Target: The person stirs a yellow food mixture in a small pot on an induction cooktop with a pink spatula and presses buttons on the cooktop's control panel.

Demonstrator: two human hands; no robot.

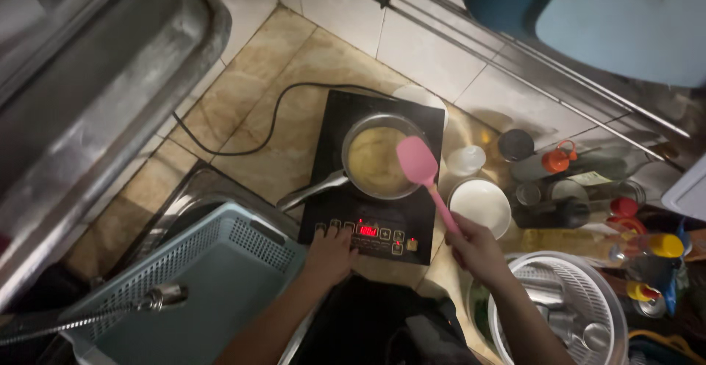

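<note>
A black induction cooker (334,126) sits on the tiled counter with its red display lit. On it stands a small metal pan (382,126) holding a pale yellow mixture (371,162), its handle pointing toward me at the left. My left hand (329,254) rests with its fingertips on the cooker's control panel. My right hand (476,246) grips the handle of a pink spatula (418,160), whose blade hovers over the pan's right rim.
A white bowl (480,204) stands right of the cooker, with jars and bottles (559,157) behind it. A white colander of utensils (566,306) is at the lower right. A pale blue basket (213,277) fills the sink at the lower left, beside a faucet (165,296).
</note>
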